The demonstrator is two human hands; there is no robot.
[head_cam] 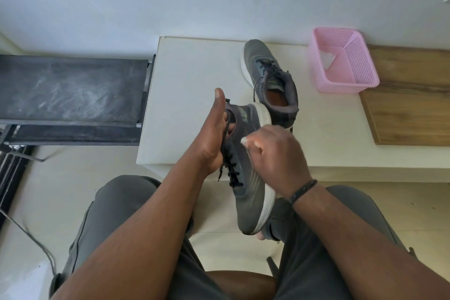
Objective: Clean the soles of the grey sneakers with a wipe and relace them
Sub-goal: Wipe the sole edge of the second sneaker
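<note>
A grey sneaker (pixel 248 178) with a white sole and black laces is held on its side above my lap, sole facing right. My left hand (pixel 216 134) grips it at the collar, fingers inside the opening and thumb up. My right hand (pixel 272 151) is curled round a white wipe (pixel 244 140) and presses it against the sole's edge. The second grey sneaker (pixel 267 80) stands upright on the white table (pixel 185 95), laces loosely in place.
A pink perforated basket (pixel 345 68) with white wipes inside sits at the table's back right, partly on a wooden board (pixel 409 105). A dark fabric rack (pixel 70 90) stands left of the table. A cable runs over the floor at lower left.
</note>
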